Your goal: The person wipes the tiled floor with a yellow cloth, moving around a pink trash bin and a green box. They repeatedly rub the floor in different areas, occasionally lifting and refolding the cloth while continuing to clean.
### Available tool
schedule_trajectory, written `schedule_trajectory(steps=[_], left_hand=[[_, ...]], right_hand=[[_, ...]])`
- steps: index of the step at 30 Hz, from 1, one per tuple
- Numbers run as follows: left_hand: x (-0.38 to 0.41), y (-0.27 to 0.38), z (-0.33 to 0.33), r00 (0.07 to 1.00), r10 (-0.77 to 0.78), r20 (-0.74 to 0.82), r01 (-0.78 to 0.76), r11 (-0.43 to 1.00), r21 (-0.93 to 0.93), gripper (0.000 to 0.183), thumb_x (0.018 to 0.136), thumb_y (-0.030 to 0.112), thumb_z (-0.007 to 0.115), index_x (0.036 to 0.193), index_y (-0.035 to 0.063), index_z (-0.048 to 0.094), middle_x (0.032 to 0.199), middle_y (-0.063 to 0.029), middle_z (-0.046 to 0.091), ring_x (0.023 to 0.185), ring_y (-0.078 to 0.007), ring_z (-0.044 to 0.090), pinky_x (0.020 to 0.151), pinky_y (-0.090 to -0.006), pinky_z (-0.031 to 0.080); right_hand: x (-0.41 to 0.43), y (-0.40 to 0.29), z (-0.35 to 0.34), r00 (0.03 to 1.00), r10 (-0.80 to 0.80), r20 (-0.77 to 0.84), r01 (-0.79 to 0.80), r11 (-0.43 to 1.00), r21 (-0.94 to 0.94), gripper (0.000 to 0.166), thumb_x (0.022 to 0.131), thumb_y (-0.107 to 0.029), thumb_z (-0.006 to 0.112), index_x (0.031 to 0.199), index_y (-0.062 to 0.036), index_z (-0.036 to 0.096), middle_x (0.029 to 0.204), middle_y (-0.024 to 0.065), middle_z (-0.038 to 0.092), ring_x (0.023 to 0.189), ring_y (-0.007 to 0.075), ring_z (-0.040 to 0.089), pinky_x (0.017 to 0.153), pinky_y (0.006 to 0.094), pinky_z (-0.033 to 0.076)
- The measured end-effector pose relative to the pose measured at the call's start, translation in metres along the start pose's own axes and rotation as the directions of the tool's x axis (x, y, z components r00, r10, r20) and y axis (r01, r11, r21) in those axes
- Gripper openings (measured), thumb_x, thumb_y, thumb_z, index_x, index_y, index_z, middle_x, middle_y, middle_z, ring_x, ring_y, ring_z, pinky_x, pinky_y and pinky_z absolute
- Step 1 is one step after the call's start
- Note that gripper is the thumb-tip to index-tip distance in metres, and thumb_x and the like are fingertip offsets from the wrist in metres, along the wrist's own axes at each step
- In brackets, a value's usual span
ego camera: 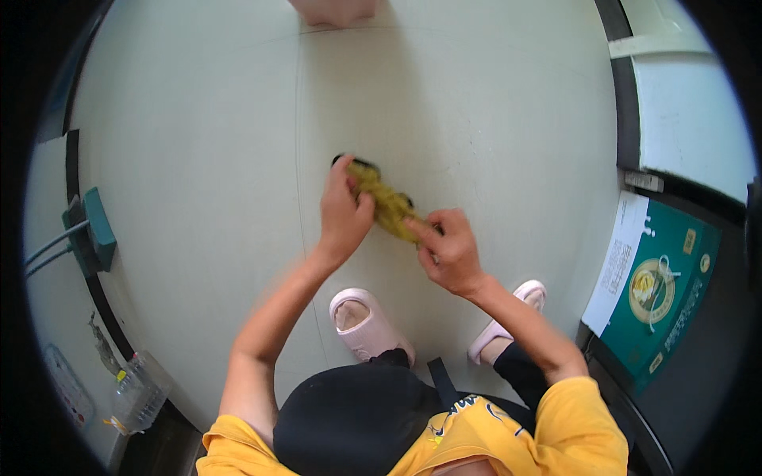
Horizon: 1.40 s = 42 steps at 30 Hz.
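A crumpled yellow-green cloth item [387, 205] with black parts is stretched between both hands above the pale floor. Its exact kind cannot be told, as it is blurred. My left hand [345, 208] grips its upper left end, thumb and fingers around it, beside a black edge. The lower right end is pinched by my right hand [447, 253], whose fingers partly hide it.
Below the hands are pink slippers [372, 327] on my feet. A green box [661, 291] lies at the right by a dark cabinet. At the left stand a green long-handled dustpan or broom [100, 229] and clear plastic bottles [138, 392]. A pinkish object [336, 11] is at the top.
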<state>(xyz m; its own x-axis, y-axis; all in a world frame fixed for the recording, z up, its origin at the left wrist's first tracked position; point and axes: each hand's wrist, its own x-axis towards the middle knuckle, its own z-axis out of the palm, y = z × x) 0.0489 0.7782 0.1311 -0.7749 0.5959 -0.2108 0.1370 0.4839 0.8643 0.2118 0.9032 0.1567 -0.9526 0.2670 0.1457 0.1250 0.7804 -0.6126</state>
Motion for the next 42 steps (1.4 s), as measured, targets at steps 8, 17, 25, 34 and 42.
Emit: schedule_trajectory(steps=[8, 17, 25, 34, 42], left_hand=[[-0.089, -0.057, 0.061, 0.993, 0.117, -0.013, -0.107, 0.945, 0.308, 0.045, 0.07, -0.006, 0.053, 0.114, -0.0011, 0.043, 0.101, -0.0219, 0.046, 0.091, -0.0413, 0.05, 0.077, -0.0459, 0.045], [0.088, 0.013, 0.127, 0.962, 0.261, 0.087, -0.275, 0.916, 0.293, 0.037, 0.074, 0.001, 0.061, 0.108, 0.0004, 0.045, 0.102, -0.0212, 0.046, 0.087, -0.041, 0.054, 0.071, -0.0457, 0.049], [0.061, 0.036, 0.112, 0.957, 0.288, 0.019, -0.277, 0.897, 0.345, 0.046, 0.077, 0.007, 0.063, 0.118, -0.0018, 0.044, 0.105, -0.0202, 0.045, 0.098, -0.037, 0.051, 0.077, -0.0408, 0.047], [0.094, 0.011, 0.136, 0.929, 0.363, 0.079, -0.367, 0.865, 0.343, 0.038, 0.074, -0.003, 0.06, 0.109, -0.0053, 0.045, 0.106, -0.021, 0.045, 0.094, -0.0376, 0.049, 0.082, -0.0415, 0.044], [0.133, 0.033, 0.152, 0.878, 0.422, 0.226, -0.466, 0.861, 0.204, 0.044, 0.067, -0.009, 0.058, 0.11, -0.0028, 0.047, 0.107, -0.0212, 0.047, 0.101, -0.0391, 0.048, 0.086, -0.0437, 0.043]], right_hand=[[-0.107, 0.048, 0.057, 0.988, -0.136, 0.07, 0.14, 0.989, -0.05, 0.027, 0.07, -0.009, 0.061, 0.094, -0.0192, 0.069, 0.099, 0.0031, 0.054, 0.095, 0.0238, 0.052, 0.079, 0.0366, 0.038], [0.017, 0.161, -0.022, 0.992, 0.075, -0.099, -0.09, 0.983, -0.16, 0.024, 0.067, 0.003, 0.062, 0.079, -0.0168, 0.067, 0.099, -0.0009, 0.057, 0.103, 0.0266, 0.05, 0.087, 0.0423, 0.036], [-0.01, 0.092, -0.008, 0.683, 0.476, -0.554, -0.599, 0.799, -0.052, 0.039, 0.072, -0.01, 0.07, 0.11, -0.0105, 0.064, 0.115, 0.013, 0.048, 0.109, 0.0288, 0.047, 0.095, 0.0393, 0.037], [0.046, 0.112, 0.012, 0.635, 0.661, -0.4, -0.754, 0.642, -0.139, 0.026, 0.074, 0.001, 0.063, 0.096, 0.0021, 0.049, 0.101, 0.0198, 0.047, 0.097, 0.0373, 0.05, 0.084, 0.042, 0.044], [0.096, 0.158, 0.004, 0.854, 0.44, -0.277, -0.499, 0.842, -0.202, 0.038, 0.068, 0.005, 0.059, 0.105, 0.0008, 0.056, 0.103, 0.0172, 0.058, 0.098, 0.0349, 0.055, 0.085, 0.0375, 0.046]])
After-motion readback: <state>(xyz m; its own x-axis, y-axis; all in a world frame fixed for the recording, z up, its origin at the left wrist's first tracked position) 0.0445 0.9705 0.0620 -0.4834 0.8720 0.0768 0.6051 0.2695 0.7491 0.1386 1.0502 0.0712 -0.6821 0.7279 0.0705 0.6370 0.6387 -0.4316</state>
